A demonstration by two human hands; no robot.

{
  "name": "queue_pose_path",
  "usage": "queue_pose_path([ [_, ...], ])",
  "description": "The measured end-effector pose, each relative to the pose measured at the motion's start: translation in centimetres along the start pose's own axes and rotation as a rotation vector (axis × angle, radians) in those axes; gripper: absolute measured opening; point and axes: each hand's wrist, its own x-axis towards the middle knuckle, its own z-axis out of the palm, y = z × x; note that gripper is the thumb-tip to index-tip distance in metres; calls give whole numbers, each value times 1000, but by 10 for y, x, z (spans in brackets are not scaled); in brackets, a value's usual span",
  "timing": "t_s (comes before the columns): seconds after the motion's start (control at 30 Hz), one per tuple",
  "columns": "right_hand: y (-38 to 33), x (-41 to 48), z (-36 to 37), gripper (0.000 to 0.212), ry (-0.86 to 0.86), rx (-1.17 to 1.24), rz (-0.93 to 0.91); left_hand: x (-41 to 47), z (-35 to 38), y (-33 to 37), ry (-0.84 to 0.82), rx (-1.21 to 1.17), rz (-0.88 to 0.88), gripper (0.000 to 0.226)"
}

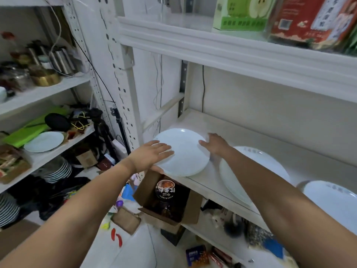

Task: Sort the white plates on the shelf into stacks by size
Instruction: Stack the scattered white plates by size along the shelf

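Nearest, under the right forearm, larger white plates (258,159) lie on the shelf (241,132), with another white plate (332,200) further out to that arm's right. Beyond them the hands sit apart on opposite rims of a smaller stack of white plates (185,153) at the shelf's front corner, above a cardboard box (146,188). The left hand (152,153) grips the left rim, fingers flat on top and thumb beneath, while the right hand (215,145) holds the right rim, thumb on top and fingers over the edge.
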Motion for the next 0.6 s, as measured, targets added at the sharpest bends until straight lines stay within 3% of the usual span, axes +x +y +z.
queue_pose_path([
  [0.17,-34,10,17,72,-49,69,82,1,10,-17,107,42,129,70],
  [0.4,-39,8,26,74,-67,-43,148,9,15,-18,142,40,164,60],
  [0.6,-35,7,25,70,-82,-70,191,21,4,-5,-167,0,23,64],
])
